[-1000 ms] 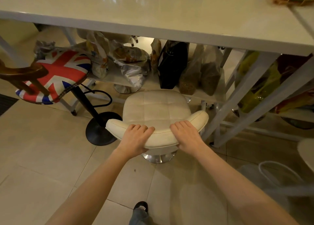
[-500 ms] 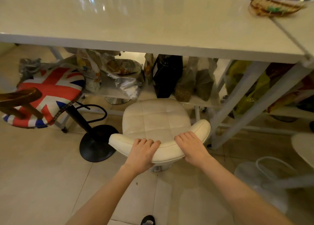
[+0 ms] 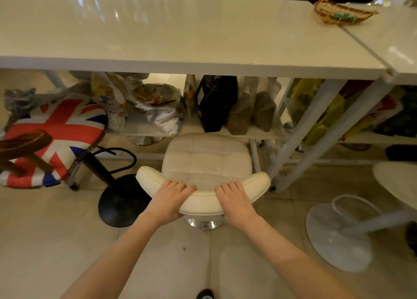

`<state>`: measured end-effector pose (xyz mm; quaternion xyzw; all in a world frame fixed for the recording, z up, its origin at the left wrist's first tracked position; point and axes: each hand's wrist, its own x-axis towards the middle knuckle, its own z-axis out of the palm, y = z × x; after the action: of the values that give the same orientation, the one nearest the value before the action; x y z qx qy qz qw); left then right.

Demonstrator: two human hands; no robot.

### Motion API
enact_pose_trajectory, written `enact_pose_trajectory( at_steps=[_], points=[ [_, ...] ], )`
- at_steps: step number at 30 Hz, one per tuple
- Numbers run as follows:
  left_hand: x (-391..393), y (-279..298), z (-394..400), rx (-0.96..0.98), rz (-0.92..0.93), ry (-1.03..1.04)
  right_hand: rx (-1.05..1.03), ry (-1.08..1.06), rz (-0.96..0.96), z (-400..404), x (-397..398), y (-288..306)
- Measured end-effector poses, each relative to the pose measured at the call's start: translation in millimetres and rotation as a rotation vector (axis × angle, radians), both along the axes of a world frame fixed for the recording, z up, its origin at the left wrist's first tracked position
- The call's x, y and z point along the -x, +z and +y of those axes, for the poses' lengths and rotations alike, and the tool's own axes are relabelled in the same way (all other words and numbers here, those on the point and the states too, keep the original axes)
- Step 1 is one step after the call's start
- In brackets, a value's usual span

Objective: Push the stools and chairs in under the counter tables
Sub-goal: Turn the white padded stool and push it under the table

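Note:
A cream padded stool [image 3: 206, 157] with a low curved backrest stands on a chrome base in front of the white counter table [image 3: 158, 39]. Its seat front reaches the low shelf under the counter. My left hand [image 3: 170, 200] and my right hand [image 3: 234, 200] both grip the top of the backrest, fingers curled over it. To the left, a stool with a Union Jack seat [image 3: 56, 136] and a black round base sits partly under the counter. At the right edge is a white stool [image 3: 397, 181] with a round white base, standing out from the counter.
A low shelf [image 3: 248, 132] under the counter holds several bags of food. Diagonal white table legs [image 3: 300, 136] stand right of the cream stool. A woven basket [image 3: 343, 12] sits on the counter at the far right. The floor is beige tile.
The view has pulled back and tilted up, showing more of the countertop. Both hands keep their grip on the backrest; the cream stool stays close to the shelf.

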<state>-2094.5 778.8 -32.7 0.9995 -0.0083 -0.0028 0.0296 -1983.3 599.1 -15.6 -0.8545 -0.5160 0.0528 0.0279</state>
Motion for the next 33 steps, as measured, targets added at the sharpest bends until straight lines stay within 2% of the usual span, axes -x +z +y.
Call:
enact_pose_trajectory(
  at_steps=[5,18,23,25,33],
  points=[
    [-3.9,-1.8,-12.6,0.011,-0.021,0.015,0.031,-0.002,-0.039,-10.6,-9.5,2.8],
    [-6.9,0.5,-21.5,0.039,0.047,0.054,-0.045,0.030,-0.044,-20.8,-15.1,-6.6],
    [-20.5,23.1,-32.2,0.128,0.216,0.164,-0.049,0.000,0.032,-28.9,-13.1,3.4],
    [-31.3,30.9,-39.5,0.187,0.219,0.179,-0.086,-0.044,0.092,-39.7,-16.5,9.1],
    [-119.1,55.9,-138.8,0.179,0.112,-0.078,-0.213,-0.272,0.044,-150.6,-65.2,40.5]
  ],
)
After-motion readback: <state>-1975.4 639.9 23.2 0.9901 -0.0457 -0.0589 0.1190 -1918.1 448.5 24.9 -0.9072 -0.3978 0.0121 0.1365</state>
